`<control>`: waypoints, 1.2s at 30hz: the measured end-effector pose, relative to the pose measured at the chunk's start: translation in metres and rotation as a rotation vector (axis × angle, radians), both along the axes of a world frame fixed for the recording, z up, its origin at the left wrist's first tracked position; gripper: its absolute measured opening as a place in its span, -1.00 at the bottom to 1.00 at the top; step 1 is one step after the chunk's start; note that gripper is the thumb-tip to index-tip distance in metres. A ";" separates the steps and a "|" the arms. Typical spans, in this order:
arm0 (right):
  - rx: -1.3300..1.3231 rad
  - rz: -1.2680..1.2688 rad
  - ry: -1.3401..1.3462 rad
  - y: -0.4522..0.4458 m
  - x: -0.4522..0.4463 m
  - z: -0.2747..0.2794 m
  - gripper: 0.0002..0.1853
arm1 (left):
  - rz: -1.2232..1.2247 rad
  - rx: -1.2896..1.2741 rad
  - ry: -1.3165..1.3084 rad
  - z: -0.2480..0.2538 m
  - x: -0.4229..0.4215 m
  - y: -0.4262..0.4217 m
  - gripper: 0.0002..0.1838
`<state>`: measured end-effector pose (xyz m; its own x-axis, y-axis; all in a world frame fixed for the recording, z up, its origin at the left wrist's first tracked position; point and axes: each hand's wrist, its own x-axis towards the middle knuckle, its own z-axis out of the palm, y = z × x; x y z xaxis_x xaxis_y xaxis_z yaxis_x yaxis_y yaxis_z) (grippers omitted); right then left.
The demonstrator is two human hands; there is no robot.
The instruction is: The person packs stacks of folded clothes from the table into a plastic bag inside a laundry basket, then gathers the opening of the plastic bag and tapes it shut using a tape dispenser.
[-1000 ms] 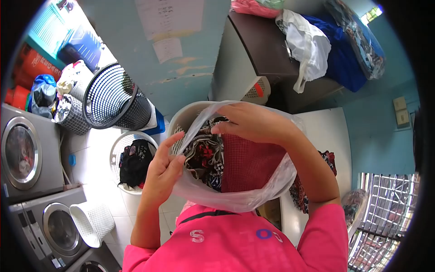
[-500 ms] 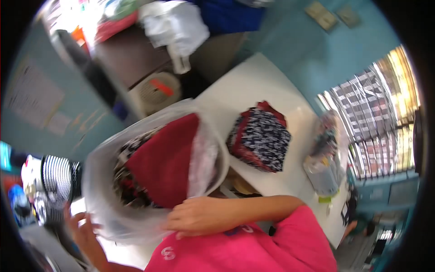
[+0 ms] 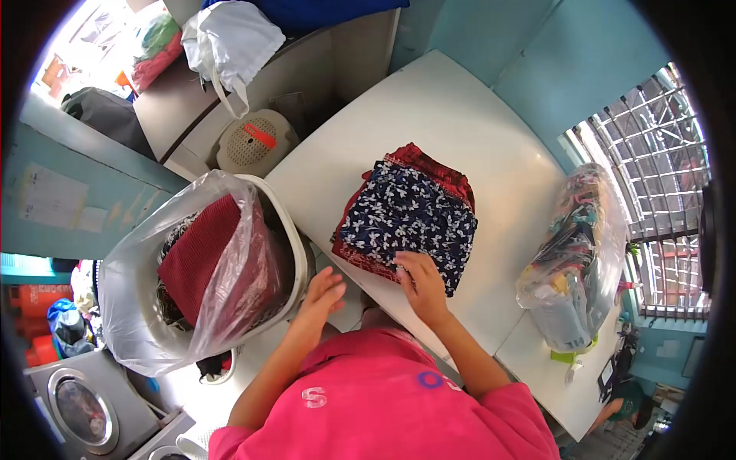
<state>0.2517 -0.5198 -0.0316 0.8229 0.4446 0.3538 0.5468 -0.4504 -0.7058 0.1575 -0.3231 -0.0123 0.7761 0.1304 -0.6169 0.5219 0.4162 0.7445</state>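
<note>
On the white table (image 3: 506, 146), folded clothes (image 3: 406, 215) lie beneath the right hand (image 3: 423, 286), fingers parted.

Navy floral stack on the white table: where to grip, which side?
Likely by its opposite sides, left hand from the left, right hand from the right, scooping under the bottom layer. The folded stack lies flat on the white table, red cloth beneath navy floral cloth; pinching one edge might unfold it.

Blue walls (image 3: 537, 92) flank a bright barred window (image 3: 658, 161)
</note>
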 end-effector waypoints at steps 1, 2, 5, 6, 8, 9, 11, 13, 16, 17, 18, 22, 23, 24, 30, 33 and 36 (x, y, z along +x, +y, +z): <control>-0.042 -0.015 -0.041 -0.006 -0.003 -0.004 -0.78 | 0.001 0.011 0.013 -0.015 0.011 -0.011 -0.40; -0.088 -0.027 -0.083 -0.012 -0.007 -0.008 -0.80 | 0.088 -0.015 0.052 -0.025 0.024 -0.021 -0.33; 0.146 -0.073 0.637 -0.032 -0.029 -0.024 -0.87 | 0.196 -0.062 0.115 -0.043 0.054 -0.035 -0.16; 0.206 -0.028 0.893 -0.039 -0.033 -0.036 -0.85 | 0.201 -0.089 0.125 -0.046 0.061 -0.038 -0.06; 0.337 0.026 1.200 -0.041 -0.035 -0.047 -0.82 | 0.198 -0.027 0.131 -0.041 0.073 -0.045 -0.13; 0.466 0.080 1.496 -0.041 -0.036 -0.050 -0.79 | 0.193 0.027 0.128 -0.038 0.077 -0.049 -0.21; 0.505 0.104 1.609 -0.034 -0.039 -0.054 -0.73 | 0.288 0.062 0.194 -0.030 0.085 -0.058 -0.29; 0.545 0.085 1.772 -0.027 -0.039 -0.064 -0.71 | 0.389 0.097 0.262 -0.021 0.090 -0.060 -0.36; 0.665 0.175 1.834 -0.021 -0.037 -0.084 -0.70 | 0.382 0.004 0.128 -0.013 0.098 -0.057 -0.35; 0.666 0.179 1.835 -0.020 -0.037 -0.086 -0.70 | 0.384 0.006 0.128 -0.011 0.101 -0.058 -0.35; 0.707 0.212 1.814 -0.018 -0.035 -0.088 -0.69 | 0.372 0.064 0.139 -0.009 0.106 -0.059 -0.37; 0.948 0.215 1.742 -0.019 -0.031 -0.086 -0.68 | 0.302 0.080 0.074 0.010 0.117 -0.056 -0.44; 0.947 0.213 1.740 -0.021 -0.031 -0.081 -0.68 | 0.238 0.065 0.038 0.008 0.118 -0.051 -0.43; 1.101 0.090 1.719 -0.026 -0.032 -0.075 -0.67 | 0.224 0.060 0.034 0.001 0.117 -0.048 -0.42; 1.439 -0.054 1.460 -0.066 -0.051 -0.088 -0.65 | 0.141 0.060 0.097 -0.036 0.097 -0.014 -0.49; 1.569 -0.141 1.408 -0.072 -0.042 -0.072 -0.61 | 0.119 0.011 0.086 -0.039 0.098 -0.010 -0.57; 1.691 -0.417 1.377 -0.080 -0.033 -0.069 -0.34 | 0.047 -0.064 0.132 -0.046 0.099 -0.002 -0.57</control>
<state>0.2184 -0.5998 -0.1008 0.7651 0.2256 -0.6032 -0.4171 0.8872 -0.1973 0.2567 -0.3254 -0.0581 0.6814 0.1219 -0.7216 0.5927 0.4865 0.6419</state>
